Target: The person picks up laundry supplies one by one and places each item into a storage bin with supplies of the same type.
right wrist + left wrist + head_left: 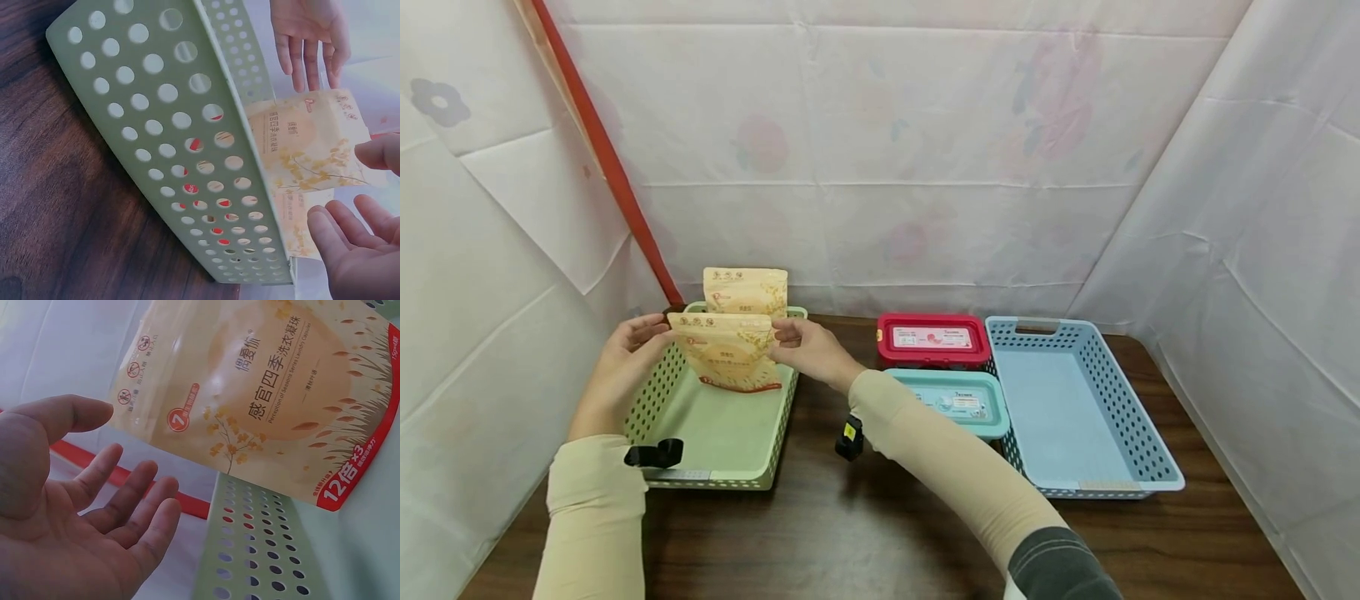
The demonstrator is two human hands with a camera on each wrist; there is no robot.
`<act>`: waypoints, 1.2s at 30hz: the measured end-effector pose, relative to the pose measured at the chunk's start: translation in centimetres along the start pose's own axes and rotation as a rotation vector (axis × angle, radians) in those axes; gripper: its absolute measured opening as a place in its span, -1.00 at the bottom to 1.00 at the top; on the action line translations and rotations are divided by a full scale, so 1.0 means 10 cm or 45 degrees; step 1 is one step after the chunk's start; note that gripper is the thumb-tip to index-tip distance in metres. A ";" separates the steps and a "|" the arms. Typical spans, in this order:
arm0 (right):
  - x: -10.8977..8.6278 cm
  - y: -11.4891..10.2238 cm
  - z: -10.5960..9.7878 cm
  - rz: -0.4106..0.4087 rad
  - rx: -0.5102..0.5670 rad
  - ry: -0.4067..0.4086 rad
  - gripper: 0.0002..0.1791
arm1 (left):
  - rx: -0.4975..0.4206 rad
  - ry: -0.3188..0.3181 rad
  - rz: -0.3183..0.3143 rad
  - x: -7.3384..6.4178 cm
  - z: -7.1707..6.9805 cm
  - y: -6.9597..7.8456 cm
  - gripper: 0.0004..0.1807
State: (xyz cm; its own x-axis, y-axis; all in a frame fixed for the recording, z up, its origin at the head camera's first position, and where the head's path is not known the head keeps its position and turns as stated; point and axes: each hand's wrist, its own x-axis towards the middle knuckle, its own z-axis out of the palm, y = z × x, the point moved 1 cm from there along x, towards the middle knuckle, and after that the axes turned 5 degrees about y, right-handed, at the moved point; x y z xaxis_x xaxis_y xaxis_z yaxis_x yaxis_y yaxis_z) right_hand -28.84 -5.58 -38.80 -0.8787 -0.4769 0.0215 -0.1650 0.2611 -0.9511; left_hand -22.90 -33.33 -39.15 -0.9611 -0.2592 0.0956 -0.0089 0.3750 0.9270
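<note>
A yellow pouch of laundry capsules [726, 354] is upright in the green basket [722, 433], with a second yellow pouch [747, 287] behind it. My left hand [625, 358] is beside the front pouch's upper left corner. In the left wrist view, that hand's thumb and fingers are spread apart and relaxed, with the thumb tip close to the pouch's top edge. At the opposite side, my right hand [816, 350] is by the upper right corner. The right wrist view shows its thumb [378, 153] and fingers apart around that corner, not pinching it.
Right of centre, a red lidded box [934, 340] and a turquoise lidded box [958, 400] lie on the dark wooden table [820, 533]. A light blue basket [1067, 400] stands to their right. White patterned sheets [865, 150] enclose the back and sides.
</note>
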 end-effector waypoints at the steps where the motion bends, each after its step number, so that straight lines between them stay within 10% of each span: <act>1: -0.01 -0.01 0.00 -0.001 0.006 0.002 -0.44 | -0.002 0.007 0.004 0.00 -0.01 0.01 -0.30; 26: -0.22 -0.14 -0.25 -0.060 0.024 0.037 -0.37 | 0.038 0.100 0.155 -0.13 -0.04 0.31 -0.46; 36: -0.34 -0.06 -0.47 -0.052 0.030 0.060 -0.37 | 0.037 0.020 0.127 -0.21 0.03 0.40 -0.46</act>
State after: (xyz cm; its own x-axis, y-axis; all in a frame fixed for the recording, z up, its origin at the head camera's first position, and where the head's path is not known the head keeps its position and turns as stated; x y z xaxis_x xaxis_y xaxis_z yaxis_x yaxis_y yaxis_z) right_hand -27.87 -0.18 -36.86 -0.8916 -0.4466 0.0747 -0.1913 0.2219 -0.9561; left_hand -20.96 -31.02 -35.75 -0.9532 -0.2329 0.1926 0.0784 0.4251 0.9017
